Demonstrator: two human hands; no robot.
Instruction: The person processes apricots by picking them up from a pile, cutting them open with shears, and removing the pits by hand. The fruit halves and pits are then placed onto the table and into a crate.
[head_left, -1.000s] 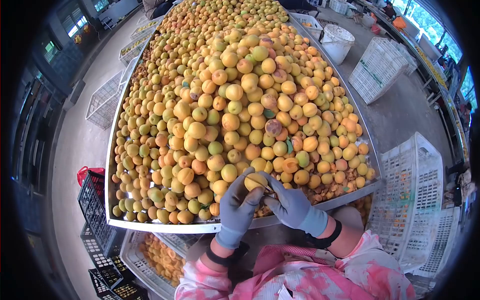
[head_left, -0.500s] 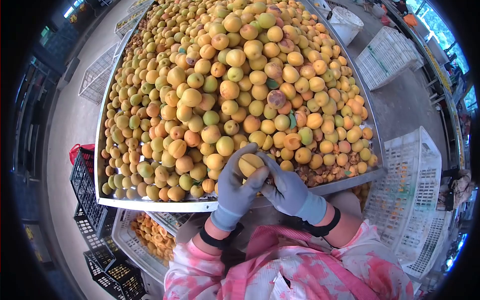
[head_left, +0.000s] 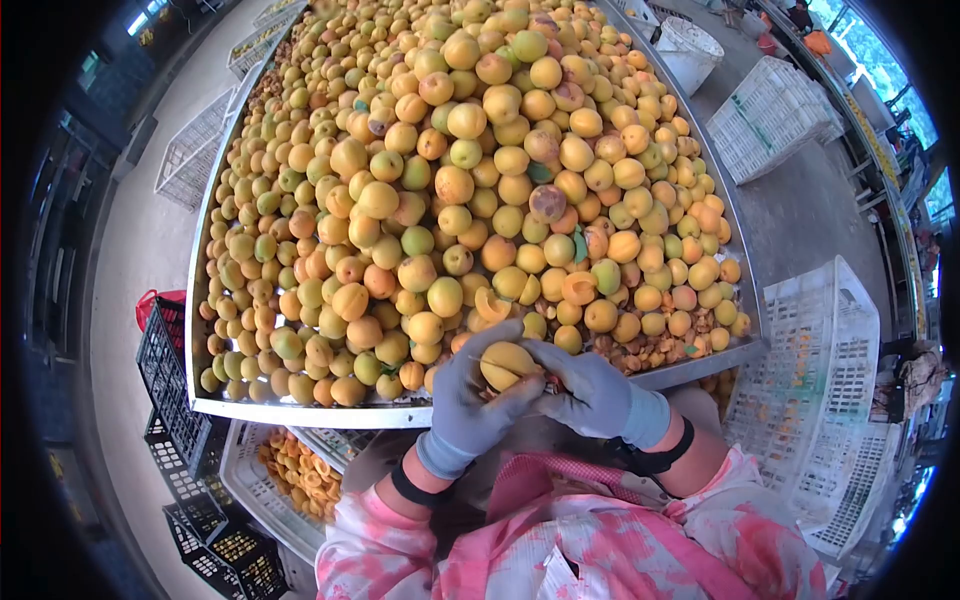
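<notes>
A heap of orange and green-yellow apricots [head_left: 400, 180] fills a metal-rimmed table [head_left: 310, 412]. At its front edge my left hand [head_left: 465, 400], in a grey glove, is closed around a yellow apricot [head_left: 507, 364] that shows a dark line across it. My right hand [head_left: 590, 392], gloved too, touches the fruit from the right with its fingers bent together; whatever is between those fingers is too small to make out. An open apricot half [head_left: 490, 305] lies on the heap just beyond my hands.
A white crate with apricot halves [head_left: 300, 475] stands below the table at left, beside black crates [head_left: 165, 350]. White crates [head_left: 810, 350] stand at right, another [head_left: 765, 120] farther back near a white bucket [head_left: 690, 55]. Pits and scraps [head_left: 650, 352] lie at the table's front right.
Both hands have moved slightly down with the apricot, and my right hand has shifted right. An open apricot half now shows on the heap above them. The view has shifted slightly.
</notes>
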